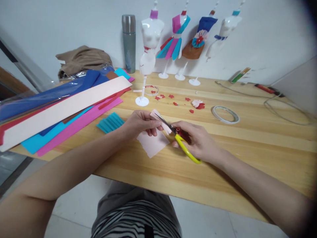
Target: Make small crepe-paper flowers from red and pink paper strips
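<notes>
My left hand (144, 124) pinches a small folded piece of pale pink paper (166, 128) between thumb and fingers. Scissors with yellow and dark red handles (185, 149) are in my right hand (195, 138), their blades lying along the folded piece. Below my left fingers a pale pink sheet (153, 145) lies flat on the wooden table. A pleated teal piece (110, 122) rests beside my left wrist.
Colored paper strips (66, 105) are piled at left. A white mannequin (148, 62), several dressed ones, and a bottle (129, 44) stand at the back. Red flower cutouts (171, 96), a tape roll (225, 114) and a cable (247, 95) lie beyond my hands.
</notes>
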### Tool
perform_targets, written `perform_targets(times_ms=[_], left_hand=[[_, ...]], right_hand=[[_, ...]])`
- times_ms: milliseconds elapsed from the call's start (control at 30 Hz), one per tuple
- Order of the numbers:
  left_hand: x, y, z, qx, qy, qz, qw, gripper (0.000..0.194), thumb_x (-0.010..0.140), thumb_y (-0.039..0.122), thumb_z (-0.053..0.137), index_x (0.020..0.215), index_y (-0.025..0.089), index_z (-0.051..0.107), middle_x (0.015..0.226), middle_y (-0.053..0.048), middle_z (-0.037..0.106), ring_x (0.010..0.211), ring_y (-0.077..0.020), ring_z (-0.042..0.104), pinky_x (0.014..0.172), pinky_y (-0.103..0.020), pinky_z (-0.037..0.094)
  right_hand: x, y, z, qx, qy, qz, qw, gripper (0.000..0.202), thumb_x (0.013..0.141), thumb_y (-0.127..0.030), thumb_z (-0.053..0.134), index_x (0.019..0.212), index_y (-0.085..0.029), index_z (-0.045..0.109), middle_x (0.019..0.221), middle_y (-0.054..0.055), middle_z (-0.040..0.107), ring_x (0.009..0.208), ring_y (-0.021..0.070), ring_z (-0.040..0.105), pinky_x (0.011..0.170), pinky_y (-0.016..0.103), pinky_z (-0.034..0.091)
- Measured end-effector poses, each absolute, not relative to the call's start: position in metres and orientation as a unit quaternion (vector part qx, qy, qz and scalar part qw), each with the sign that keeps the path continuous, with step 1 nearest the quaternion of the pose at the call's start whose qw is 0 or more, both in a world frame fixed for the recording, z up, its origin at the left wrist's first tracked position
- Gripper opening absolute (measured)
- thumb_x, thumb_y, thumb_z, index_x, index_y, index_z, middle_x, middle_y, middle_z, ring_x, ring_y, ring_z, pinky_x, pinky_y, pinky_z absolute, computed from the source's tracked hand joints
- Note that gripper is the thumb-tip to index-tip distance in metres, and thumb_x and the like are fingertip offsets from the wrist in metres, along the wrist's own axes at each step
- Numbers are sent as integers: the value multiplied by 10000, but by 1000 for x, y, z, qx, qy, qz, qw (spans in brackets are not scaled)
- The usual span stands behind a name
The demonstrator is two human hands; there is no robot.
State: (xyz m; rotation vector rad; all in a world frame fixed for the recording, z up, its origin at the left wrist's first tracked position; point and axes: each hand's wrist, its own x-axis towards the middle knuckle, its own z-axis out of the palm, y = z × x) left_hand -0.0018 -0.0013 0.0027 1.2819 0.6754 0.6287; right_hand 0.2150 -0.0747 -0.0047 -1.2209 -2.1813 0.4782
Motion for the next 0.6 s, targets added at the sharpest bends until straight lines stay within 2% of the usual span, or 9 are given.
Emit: perform_targets(times_ms=[333,600], left_hand=[[-2,-2,4,574,292,291,708,233,669,320,812,659,103,727,501,-14,645,441,-55,536,465,-173,397],[-3,-1,4,586,292,288,699,238,688,329,801,679,101,731,520,-21,653,452,-56,533,479,-175,404]], right_hand=[[211,-76,-2,-486,-798,213,285,459,874,-614,577,1030,-187,641,724,41,644,571,152,527,518,288,404],[213,-78,-2,-483,-779,275,289,376,859,-566,588,971,-208,566,673,-22,527,557,125,440,525,273,371]])
